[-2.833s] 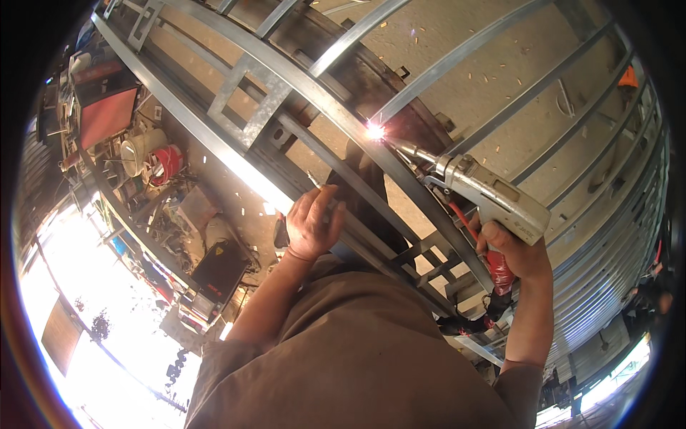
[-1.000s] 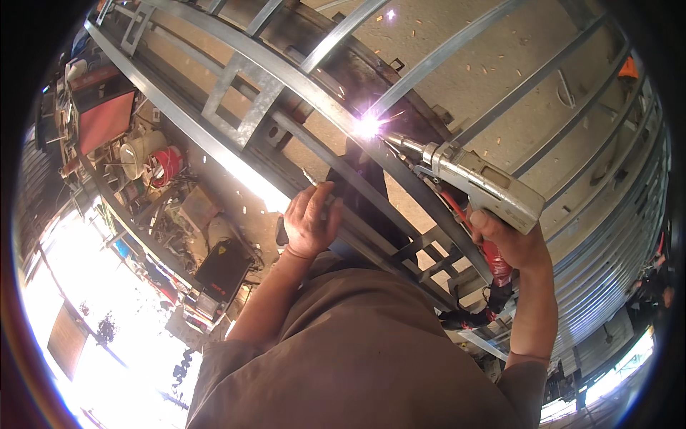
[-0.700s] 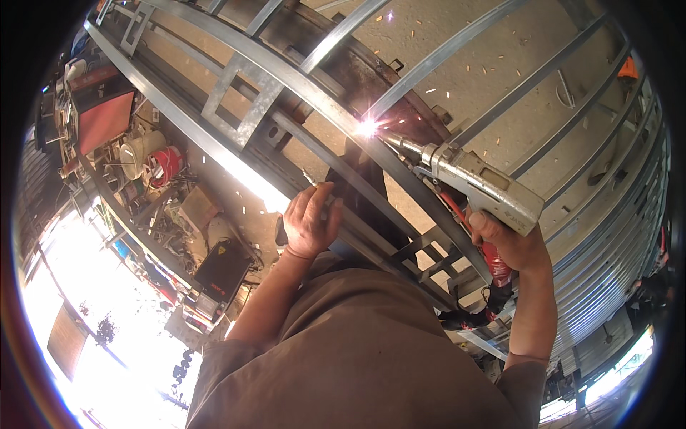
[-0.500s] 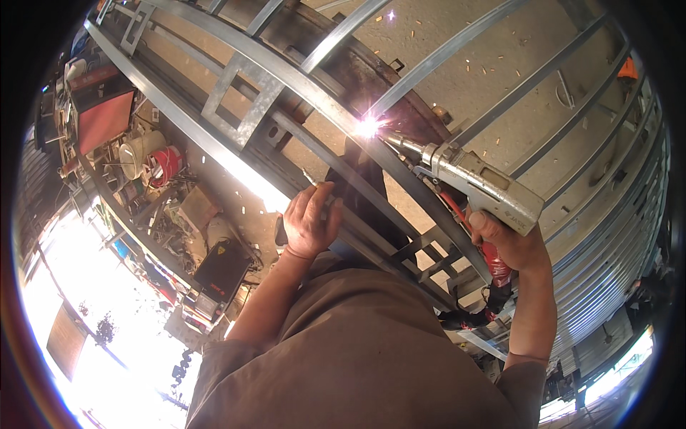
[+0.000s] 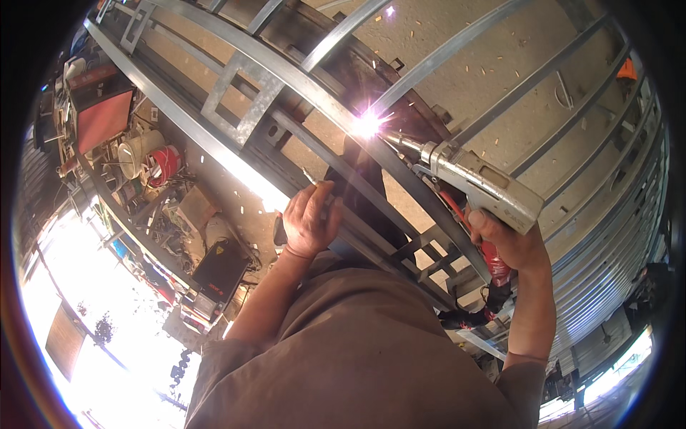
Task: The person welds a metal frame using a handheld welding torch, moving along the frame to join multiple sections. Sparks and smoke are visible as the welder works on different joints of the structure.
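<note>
My right hand (image 5: pixel 504 239) is closed around the grip of a silver handheld welding gun (image 5: pixel 489 182). The gun's nozzle points left and away from me, at a steel frame. At its tip a bright white-violet glare (image 5: pixel 367 125) hides the joint where a cross bar (image 5: pixel 429 61) meets a long rail (image 5: pixel 300 79). My left hand (image 5: pixel 311 218) is closed beside the nearer rails, over the frame's edge. A thin, pale-tipped stick (image 5: pixel 309 176) pokes out from its fingers; its kind and the part inside the hand are hidden.
Parallel metal bars (image 5: pixel 593 157) spread to the right. A red-and-black wrapped cable (image 5: pixel 496 268) hangs below the gun. Leftward stand a red-topped box (image 5: pixel 103 121), a red bucket (image 5: pixel 166 166) and a dark case (image 5: pixel 223 270). Small scraps dot the floor (image 5: pixel 457 79).
The glare at the nozzle is larger and brighter, and has crept very slightly up and left, with a tiny shift of the gun. My left hand holds its place.
</note>
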{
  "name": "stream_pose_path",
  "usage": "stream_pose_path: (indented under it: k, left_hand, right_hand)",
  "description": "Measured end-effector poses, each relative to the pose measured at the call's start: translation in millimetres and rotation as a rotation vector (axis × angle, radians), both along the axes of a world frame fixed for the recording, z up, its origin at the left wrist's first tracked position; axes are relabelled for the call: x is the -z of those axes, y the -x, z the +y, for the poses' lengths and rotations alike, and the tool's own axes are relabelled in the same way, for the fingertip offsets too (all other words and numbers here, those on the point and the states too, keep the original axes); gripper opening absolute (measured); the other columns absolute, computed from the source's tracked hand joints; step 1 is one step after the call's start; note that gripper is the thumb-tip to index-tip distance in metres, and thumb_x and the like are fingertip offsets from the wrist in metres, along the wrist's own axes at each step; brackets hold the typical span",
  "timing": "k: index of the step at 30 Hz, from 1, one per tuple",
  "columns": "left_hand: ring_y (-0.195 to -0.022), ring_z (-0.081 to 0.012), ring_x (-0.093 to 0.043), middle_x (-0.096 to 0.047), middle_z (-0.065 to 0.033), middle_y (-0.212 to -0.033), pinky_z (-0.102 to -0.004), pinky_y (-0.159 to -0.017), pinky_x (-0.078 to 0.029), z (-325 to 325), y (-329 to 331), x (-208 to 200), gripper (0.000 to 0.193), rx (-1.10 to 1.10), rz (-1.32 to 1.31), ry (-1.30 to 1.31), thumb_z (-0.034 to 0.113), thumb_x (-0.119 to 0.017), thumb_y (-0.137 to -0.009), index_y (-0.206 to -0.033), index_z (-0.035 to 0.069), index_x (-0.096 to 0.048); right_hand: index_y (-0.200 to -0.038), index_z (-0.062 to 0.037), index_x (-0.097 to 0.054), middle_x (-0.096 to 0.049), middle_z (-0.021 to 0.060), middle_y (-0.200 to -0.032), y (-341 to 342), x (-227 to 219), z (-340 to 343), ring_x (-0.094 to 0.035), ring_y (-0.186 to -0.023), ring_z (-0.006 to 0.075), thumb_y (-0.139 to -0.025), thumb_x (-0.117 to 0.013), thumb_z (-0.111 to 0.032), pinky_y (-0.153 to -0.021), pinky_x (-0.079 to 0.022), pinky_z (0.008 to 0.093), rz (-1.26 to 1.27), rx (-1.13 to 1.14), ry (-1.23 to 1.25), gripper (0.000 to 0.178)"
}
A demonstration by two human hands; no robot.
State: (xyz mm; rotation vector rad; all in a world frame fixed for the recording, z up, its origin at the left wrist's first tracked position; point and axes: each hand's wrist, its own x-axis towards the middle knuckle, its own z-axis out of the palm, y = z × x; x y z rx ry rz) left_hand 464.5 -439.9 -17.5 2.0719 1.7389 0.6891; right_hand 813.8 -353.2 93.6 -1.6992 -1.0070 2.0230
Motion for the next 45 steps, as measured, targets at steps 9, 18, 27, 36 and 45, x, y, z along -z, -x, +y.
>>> stream_pose_path:
  k: [9,18,27,36,45]
  left_hand:
    - [-0.085,-0.0291,-0.071,-0.071,-0.0131,-0.104,-0.0382,-0.073,-0.057,1.1,-0.2,-2.3,0.042,-0.006,-0.010,0.009,0.009,-0.079,-0.081,-0.121,0.003,-0.068]
    - [-0.085,-0.0290,-0.072,-0.071,-0.0132,-0.104,-0.0381,-0.074,-0.058,0.5,-0.2,-1.7,0.041,-0.009,-0.017,0.015,0.009,-0.080,-0.081,-0.120,0.003,-0.068]
    - [-0.086,-0.0292,-0.072,-0.071,-0.0128,-0.104,-0.0384,-0.074,-0.058,0.8,-0.4,-1.3,0.043,-0.009,-0.014,0.008,0.008,-0.080,-0.080,-0.121,0.003,-0.068]
    - [-0.085,-0.0302,-0.071,-0.071,-0.0139,-0.107,-0.0394,-0.073,-0.057,-0.9,0.3,-0.1,0.045,-0.004,-0.010,0.009,0.010,-0.081,-0.081,-0.123,0.003,-0.066]
    - [-0.094,-0.0336,-0.071,-0.071,-0.0178,-0.112,-0.0415,-0.080,-0.058,-1.8,3.8,-1.5,0.049,-0.012,-0.176,0.021,0.017,-0.082,-0.082,-0.126,0.001,-0.065]
  right_hand:
    - [-0.126,0.0007,-0.066,-0.069,0.0023,-0.088,1.3,-1.2,0.9,-0.064,-0.073,0.0103,-0.090,-0.086,-0.035,-0.063,-0.054,0.0279,0.012,0.016,0.003,0.054]
    - [-0.124,0.0001,-0.067,-0.070,0.0029,-0.089,1.3,-2.1,0.6,-0.065,-0.073,0.0109,-0.090,-0.086,-0.034,-0.063,-0.054,0.0280,-0.002,0.018,0.011,0.052]
    - [-0.126,-0.0004,-0.067,-0.070,0.0026,-0.089,1.1,-0.6,1.3,-0.065,-0.072,0.0109,-0.090,-0.087,-0.035,-0.064,-0.055,0.0277,0.015,0.022,0.008,0.054]
    - [-0.123,0.0006,-0.066,-0.071,0.0073,-0.093,-3.6,-7.8,-1.1,-0.067,-0.073,0.0139,-0.089,-0.086,-0.033,-0.063,-0.056,0.0300,0.028,0.072,-0.019,0.052]
    - [-0.122,-0.0008,-0.068,-0.073,0.0065,-0.097,28.7,-35.4,14.5,-0.068,-0.079,0.0144,-0.090,-0.084,-0.021,-0.070,-0.057,0.0303,0.096,0.060,-0.032,0.040]
